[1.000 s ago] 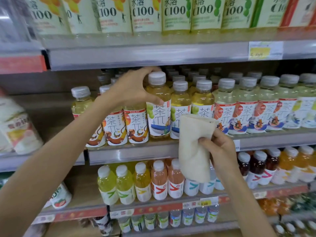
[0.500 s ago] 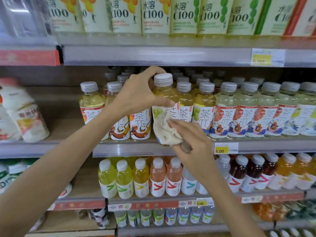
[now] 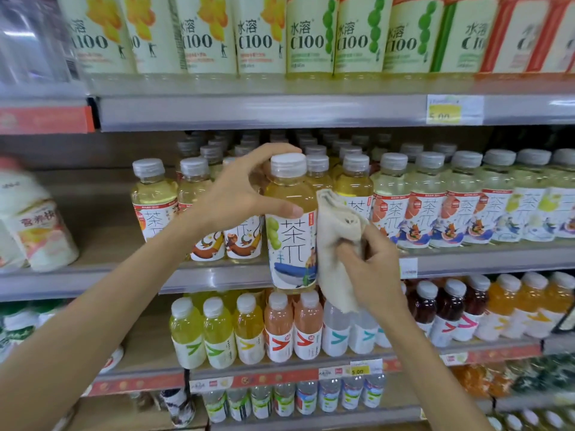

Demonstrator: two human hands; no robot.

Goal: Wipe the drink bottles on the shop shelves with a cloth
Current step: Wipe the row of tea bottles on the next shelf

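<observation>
While the cloth (image 3: 334, 244) is bunched in the right hand (image 3: 373, 269), that hand's fingertips are hidden, though its fingers curl round the fabric and press it to the right side of the bottle (image 3: 291, 225). The left hand (image 3: 242, 191) grips the bottle at its shoulder, thumb across the front and fingers curving behind the cap (image 3: 287, 164), partly covering the bottles behind. The top row (image 3: 261, 35) is cut off at the frame's edge, the side margins are blurred, and the price tag (image 3: 452, 108) is hard to read. The bottle stands upright in front of the middle shelf (image 3: 217, 279), its base overlapping the front rail; whether it rests on anything cannot be told. It is clear plastic holding pale yellow drink, with a white ribbed cap and a white label bearing green grapes, large dark characters and a blue whale-like drawing. The cloth is cream and creased, its end hanging below the hand.
</observation>
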